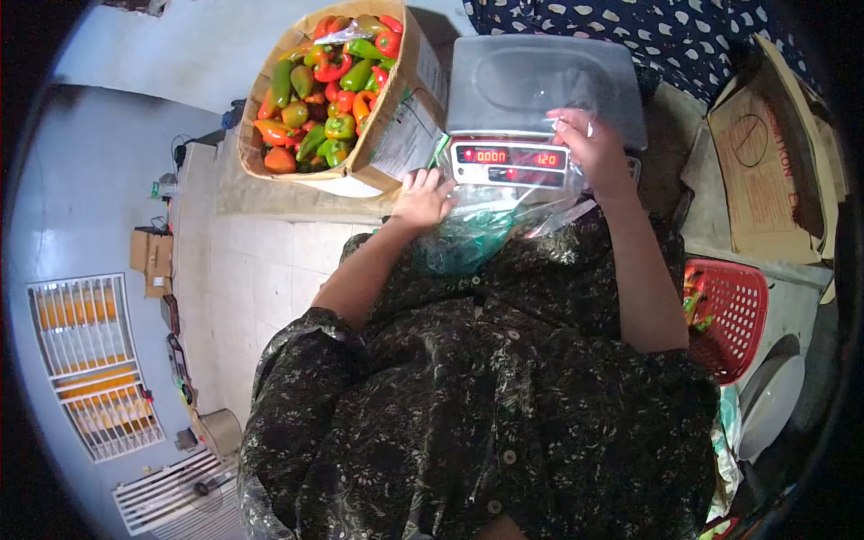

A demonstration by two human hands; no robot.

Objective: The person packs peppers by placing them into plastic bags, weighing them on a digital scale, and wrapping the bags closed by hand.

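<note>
A clear plastic bag (490, 202) spreads between my two hands, in front of a digital scale (540, 90) with a lit red display. My right hand (589, 148) pinches the bag's upper right part, above the display's right end. At the left edge of the bag, my left hand (423, 198) has its fingers curled on the plastic, close to the carton's corner. Greenish plastic (477, 238) hangs in my lap below the bag. Through the clear film the display digits show. Whether anything lies inside the bag, I cannot tell.
A cardboard carton (405, 126) full of red, green and orange peppers (324, 94) stands left of the scale. On the right are an opened flat cardboard box (765, 162), a red perforated basket (742, 315) with some peppers, and a white dish (774, 405).
</note>
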